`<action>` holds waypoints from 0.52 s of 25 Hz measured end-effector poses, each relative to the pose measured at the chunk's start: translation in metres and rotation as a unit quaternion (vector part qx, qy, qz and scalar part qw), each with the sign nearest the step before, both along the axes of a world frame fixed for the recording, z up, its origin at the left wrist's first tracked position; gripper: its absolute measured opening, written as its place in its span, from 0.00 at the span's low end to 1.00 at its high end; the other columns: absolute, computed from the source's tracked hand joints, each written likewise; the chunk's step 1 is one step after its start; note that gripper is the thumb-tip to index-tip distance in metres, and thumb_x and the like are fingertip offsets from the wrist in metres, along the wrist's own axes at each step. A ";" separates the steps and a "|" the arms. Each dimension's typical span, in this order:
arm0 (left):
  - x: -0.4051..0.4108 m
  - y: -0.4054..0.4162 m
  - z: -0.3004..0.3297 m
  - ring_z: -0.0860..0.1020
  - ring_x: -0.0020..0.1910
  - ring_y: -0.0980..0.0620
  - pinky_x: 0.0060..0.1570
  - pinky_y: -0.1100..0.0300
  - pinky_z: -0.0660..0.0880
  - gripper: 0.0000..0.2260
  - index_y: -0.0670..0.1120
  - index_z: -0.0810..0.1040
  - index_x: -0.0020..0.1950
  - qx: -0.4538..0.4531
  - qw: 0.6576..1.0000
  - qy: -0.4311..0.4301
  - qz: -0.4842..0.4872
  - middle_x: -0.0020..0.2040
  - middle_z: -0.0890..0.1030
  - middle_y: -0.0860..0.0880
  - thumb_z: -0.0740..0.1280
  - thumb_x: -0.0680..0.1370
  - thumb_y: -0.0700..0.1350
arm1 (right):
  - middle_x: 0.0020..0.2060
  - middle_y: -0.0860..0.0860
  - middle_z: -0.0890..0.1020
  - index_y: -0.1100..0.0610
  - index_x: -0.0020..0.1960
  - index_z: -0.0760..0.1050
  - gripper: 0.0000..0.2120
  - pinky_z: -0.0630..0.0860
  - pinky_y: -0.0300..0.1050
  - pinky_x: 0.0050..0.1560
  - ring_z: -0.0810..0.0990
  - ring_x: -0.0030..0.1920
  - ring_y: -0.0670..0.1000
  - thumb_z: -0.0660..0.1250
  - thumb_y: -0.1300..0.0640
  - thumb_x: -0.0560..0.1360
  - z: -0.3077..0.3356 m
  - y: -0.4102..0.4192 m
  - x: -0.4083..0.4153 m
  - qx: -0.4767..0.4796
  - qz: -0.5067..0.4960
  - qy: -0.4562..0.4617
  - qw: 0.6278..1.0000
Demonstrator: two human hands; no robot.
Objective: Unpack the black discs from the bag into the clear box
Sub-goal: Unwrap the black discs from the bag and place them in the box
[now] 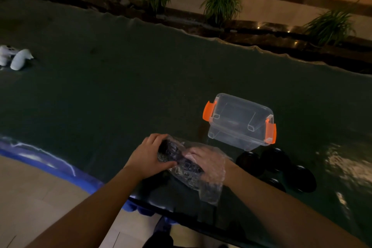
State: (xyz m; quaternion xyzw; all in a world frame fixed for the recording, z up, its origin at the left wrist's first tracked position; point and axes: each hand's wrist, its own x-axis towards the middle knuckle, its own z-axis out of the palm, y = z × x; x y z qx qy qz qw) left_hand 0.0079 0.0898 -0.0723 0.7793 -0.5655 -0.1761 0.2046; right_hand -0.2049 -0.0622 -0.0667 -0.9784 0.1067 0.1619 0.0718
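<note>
A clear plastic bag [209, 189] with black discs inside lies near the table's front edge. My left hand [148, 156] grips the bag's left end from outside, over a dark disc. My right hand [209, 162] is pushed inside the bag, seen through the film, fingers on the discs [189, 164]; whether it grips one I cannot tell. Several black discs [275, 159] lie loose on the table to the right of the bag. Beyond them stands the clear box [239, 121] with orange latches, its lid on.
The dark green table [120, 86] stretches far left, where a white game controller [15, 57] lies. A blue edge [50, 164] borders the table at front left. Potted plants [221, 4] stand behind the table's wavy far edge.
</note>
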 end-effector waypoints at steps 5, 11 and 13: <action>-0.009 -0.006 -0.002 0.73 0.66 0.48 0.66 0.50 0.74 0.41 0.51 0.66 0.75 -0.002 0.999 0.037 0.021 0.69 0.71 0.49 0.73 0.68 0.67 | 0.78 0.54 0.63 0.55 0.81 0.58 0.37 0.60 0.51 0.75 0.62 0.77 0.56 0.69 0.54 0.76 -0.004 -0.004 -0.003 0.010 -0.001 -0.008 1.000; -0.006 -0.005 0.002 0.76 0.63 0.48 0.64 0.53 0.75 0.36 0.51 0.68 0.73 0.004 0.999 0.042 0.029 0.66 0.72 0.49 0.75 0.70 0.62 | 0.82 0.49 0.55 0.51 0.82 0.52 0.39 0.53 0.50 0.78 0.54 0.80 0.50 0.69 0.53 0.78 -0.010 -0.002 -0.008 0.044 -0.002 -0.020 0.999; -0.007 -0.005 0.004 0.77 0.62 0.49 0.63 0.54 0.75 0.35 0.51 0.68 0.73 0.007 0.998 0.048 0.036 0.66 0.72 0.49 0.75 0.70 0.61 | 0.81 0.49 0.58 0.51 0.82 0.54 0.38 0.53 0.49 0.78 0.57 0.79 0.50 0.69 0.52 0.78 -0.010 -0.001 -0.010 0.057 -0.018 -0.035 0.998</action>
